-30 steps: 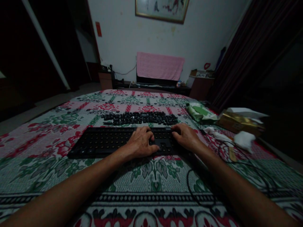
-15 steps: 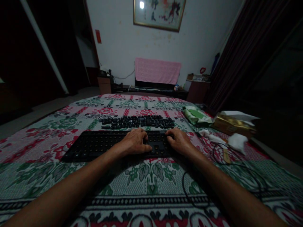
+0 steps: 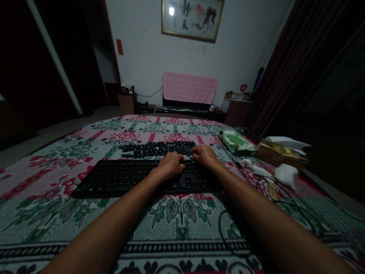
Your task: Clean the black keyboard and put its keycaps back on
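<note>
Black keyboard (image 3: pixel 122 176), black keycaps (image 3: pixel 154 147), floral cloth (image 3: pixel 182 213)

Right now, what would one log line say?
left hand: over keyboard | right hand: at loose keycaps | keyboard: mostly without keycaps

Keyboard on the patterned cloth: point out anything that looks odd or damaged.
The keyboard looks stripped: most of its key positions show only small pale spots instead of caps. Loose black keys lie clustered on the cloth just beyond it. In this dim light I can't tell whether anything is broken.

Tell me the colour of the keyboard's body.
The keyboard is black; it shows best in the head view.
</note>
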Action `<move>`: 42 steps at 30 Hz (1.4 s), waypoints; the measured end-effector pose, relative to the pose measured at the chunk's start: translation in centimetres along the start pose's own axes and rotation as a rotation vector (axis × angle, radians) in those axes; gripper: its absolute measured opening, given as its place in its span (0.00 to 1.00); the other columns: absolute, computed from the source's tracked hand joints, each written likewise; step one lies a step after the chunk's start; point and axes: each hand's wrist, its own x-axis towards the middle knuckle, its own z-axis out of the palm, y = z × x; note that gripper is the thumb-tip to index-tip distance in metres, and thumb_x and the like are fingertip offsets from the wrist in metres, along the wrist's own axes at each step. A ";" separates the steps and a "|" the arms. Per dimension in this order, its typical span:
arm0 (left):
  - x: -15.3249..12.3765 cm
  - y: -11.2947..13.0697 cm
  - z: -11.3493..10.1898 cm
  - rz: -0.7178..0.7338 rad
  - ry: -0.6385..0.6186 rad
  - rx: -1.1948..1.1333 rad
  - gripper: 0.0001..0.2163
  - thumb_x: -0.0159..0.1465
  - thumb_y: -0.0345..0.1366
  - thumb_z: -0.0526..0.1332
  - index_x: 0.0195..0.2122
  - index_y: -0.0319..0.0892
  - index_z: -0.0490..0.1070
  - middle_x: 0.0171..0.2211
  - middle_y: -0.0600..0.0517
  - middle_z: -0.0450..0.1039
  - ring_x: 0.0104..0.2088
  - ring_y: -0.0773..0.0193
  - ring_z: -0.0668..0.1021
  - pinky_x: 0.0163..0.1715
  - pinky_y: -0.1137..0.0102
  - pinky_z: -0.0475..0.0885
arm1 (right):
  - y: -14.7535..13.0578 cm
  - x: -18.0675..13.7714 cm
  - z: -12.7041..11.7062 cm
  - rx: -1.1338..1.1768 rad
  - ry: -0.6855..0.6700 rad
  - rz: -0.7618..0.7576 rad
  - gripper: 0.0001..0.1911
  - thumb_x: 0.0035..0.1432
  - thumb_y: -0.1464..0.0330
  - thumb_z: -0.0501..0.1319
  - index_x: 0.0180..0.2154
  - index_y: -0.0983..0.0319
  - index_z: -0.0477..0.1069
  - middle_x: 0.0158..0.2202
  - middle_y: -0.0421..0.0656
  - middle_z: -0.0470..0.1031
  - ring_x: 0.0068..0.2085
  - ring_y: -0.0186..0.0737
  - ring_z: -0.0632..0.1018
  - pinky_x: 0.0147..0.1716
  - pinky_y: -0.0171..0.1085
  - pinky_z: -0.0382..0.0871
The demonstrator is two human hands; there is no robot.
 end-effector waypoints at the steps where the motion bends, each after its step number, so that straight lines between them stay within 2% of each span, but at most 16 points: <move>1: 0.0 -0.2 0.0 0.010 -0.002 -0.013 0.14 0.55 0.41 0.54 0.42 0.47 0.70 0.43 0.49 0.71 0.46 0.57 0.72 0.44 0.66 0.66 | -0.1 0.3 0.1 -0.024 -0.004 -0.003 0.15 0.52 0.66 0.54 0.41 0.56 0.73 0.38 0.45 0.74 0.40 0.40 0.73 0.37 0.33 0.62; 6: 0.0 -0.5 -0.5 0.010 -0.026 -0.040 0.13 0.54 0.39 0.55 0.40 0.46 0.71 0.41 0.51 0.73 0.44 0.59 0.73 0.43 0.68 0.67 | -0.9 1.2 0.1 -0.106 -0.082 -0.037 0.16 0.52 0.68 0.53 0.42 0.53 0.73 0.38 0.45 0.73 0.38 0.41 0.73 0.33 0.33 0.62; 14: -0.2 -0.3 -0.6 -0.002 -0.018 -0.050 0.13 0.54 0.39 0.55 0.40 0.46 0.72 0.41 0.51 0.74 0.43 0.58 0.74 0.42 0.67 0.68 | -1.2 2.0 0.3 -0.093 -0.118 -0.046 0.15 0.50 0.71 0.55 0.39 0.56 0.74 0.37 0.45 0.74 0.38 0.39 0.73 0.35 0.32 0.62; 19: -0.1 -0.5 -0.3 0.003 -0.003 -0.049 0.14 0.54 0.40 0.55 0.40 0.46 0.71 0.41 0.50 0.73 0.43 0.58 0.74 0.42 0.67 0.67 | -0.9 1.6 0.1 -0.066 -0.067 -0.058 0.14 0.52 0.69 0.53 0.40 0.57 0.73 0.38 0.45 0.73 0.39 0.40 0.73 0.36 0.33 0.62; 24: 0.0 -0.7 -0.2 0.040 0.013 -0.055 0.14 0.55 0.39 0.54 0.40 0.45 0.72 0.41 0.50 0.73 0.43 0.59 0.73 0.43 0.68 0.66 | -0.9 -1.5 -0.9 0.166 0.089 -0.185 0.13 0.52 0.70 0.54 0.39 0.62 0.72 0.39 0.44 0.74 0.41 0.37 0.72 0.41 0.31 0.61; 30: -0.1 -1.2 -0.9 0.151 -0.083 -0.128 0.15 0.53 0.41 0.56 0.41 0.45 0.72 0.36 0.52 0.74 0.38 0.60 0.74 0.36 0.71 0.67 | -1.6 -5.7 -1.5 0.402 0.055 -0.204 0.09 0.50 0.71 0.55 0.35 0.61 0.70 0.31 0.40 0.74 0.32 0.34 0.73 0.32 0.31 0.62; 35: 0.0 -1.8 -1.1 0.225 -0.166 -0.319 0.15 0.51 0.40 0.59 0.40 0.42 0.72 0.33 0.54 0.73 0.34 0.66 0.73 0.36 0.74 0.66 | -1.8 -6.5 -0.6 0.549 0.116 -0.177 0.09 0.47 0.73 0.57 0.34 0.61 0.69 0.30 0.39 0.73 0.30 0.33 0.72 0.31 0.32 0.63; 42: 0.1 -1.7 -0.7 0.253 -0.129 -0.351 0.11 0.50 0.40 0.60 0.33 0.41 0.73 0.29 0.55 0.72 0.33 0.66 0.72 0.35 0.75 0.65 | -2.3 -6.7 0.3 0.625 0.154 -0.236 0.14 0.47 0.75 0.57 0.38 0.60 0.69 0.33 0.40 0.73 0.33 0.35 0.73 0.33 0.33 0.65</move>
